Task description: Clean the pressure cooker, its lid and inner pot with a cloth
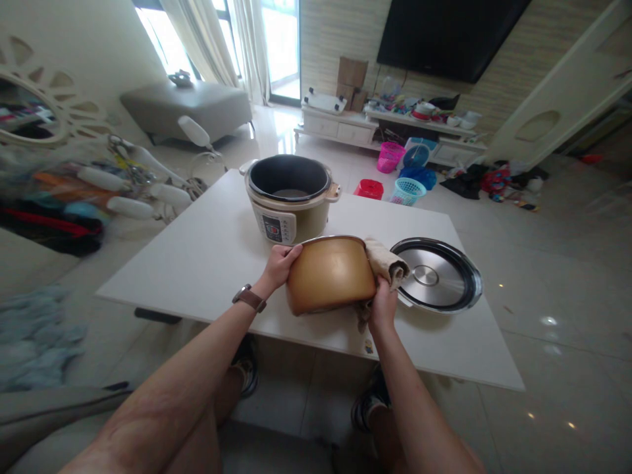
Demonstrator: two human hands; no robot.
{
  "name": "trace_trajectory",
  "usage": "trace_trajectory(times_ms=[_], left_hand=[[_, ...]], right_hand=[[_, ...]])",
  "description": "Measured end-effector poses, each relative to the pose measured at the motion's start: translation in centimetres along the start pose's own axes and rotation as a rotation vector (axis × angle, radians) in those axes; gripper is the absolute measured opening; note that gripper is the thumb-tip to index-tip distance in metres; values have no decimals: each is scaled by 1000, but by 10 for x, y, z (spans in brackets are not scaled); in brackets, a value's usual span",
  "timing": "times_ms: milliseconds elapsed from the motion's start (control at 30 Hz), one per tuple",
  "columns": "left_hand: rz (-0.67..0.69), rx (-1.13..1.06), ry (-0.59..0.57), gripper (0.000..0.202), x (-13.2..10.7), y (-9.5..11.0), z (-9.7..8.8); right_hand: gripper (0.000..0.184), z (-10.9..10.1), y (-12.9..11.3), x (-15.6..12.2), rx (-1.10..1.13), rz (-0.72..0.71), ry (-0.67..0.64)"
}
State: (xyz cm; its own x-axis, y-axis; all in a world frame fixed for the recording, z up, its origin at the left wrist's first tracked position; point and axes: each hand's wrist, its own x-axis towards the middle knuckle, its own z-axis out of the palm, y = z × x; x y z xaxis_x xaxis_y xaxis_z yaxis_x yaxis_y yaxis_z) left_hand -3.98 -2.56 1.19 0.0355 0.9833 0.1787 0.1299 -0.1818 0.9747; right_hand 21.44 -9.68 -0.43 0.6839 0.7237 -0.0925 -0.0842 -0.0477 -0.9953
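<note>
Pot (330,276): from my remote seat I put it at the centre of my clock, with 12 o'clock straight ahead; gold outside, tilted over the near part of the table (207,257), its outer wall facing me and its rim uppermost. I can't tell whether its underside touches the tabletop.
Left hand (279,266): at 9 o'clock, gripping the pot near the rim, thumb on the near side; the other fingers are partly hidden from me. A watch (251,298) sits on that wrist.
Right hand (383,306): at 4 o'clock, closed on a bunched cloth (382,258) that lies against the pot's side; most of the fingertips are out of my sight.
Cloth on pot wall: I read this step as steadying with the left and wiping with the right, though from one view I can't say whether the cloth is rubbing or only padding the grip.
Cooker (313,220): at 11 o'clock, standing upright just beyond the pot, its dark well uncovered.
Lid (437,275): at 3 o'clock, flat on the table, steel inner face up.
Grip for the next move: I judge it calls for a firm left hold at the rim, because the smooth wall could slip, and even cloth pressure from the right.
</note>
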Motion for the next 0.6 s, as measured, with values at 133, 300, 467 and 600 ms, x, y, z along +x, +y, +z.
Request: trace_trajectory(times_ms=[133,300,467,600], left_hand=[[4,-6,9,73,0,1,0],[-6,-18,19,73,0,1,0],[-6,-21,18,72,0,-1,1],[-21,-30,10,73,-1,-2,1]], right_hand=[[48,0,0,0,-6,8,5],[48,1,-2,-2,11,-3,9],[47,1,-2,-2,-25,-7,11],[47,1,-2,-2,-5,-42,-7]])
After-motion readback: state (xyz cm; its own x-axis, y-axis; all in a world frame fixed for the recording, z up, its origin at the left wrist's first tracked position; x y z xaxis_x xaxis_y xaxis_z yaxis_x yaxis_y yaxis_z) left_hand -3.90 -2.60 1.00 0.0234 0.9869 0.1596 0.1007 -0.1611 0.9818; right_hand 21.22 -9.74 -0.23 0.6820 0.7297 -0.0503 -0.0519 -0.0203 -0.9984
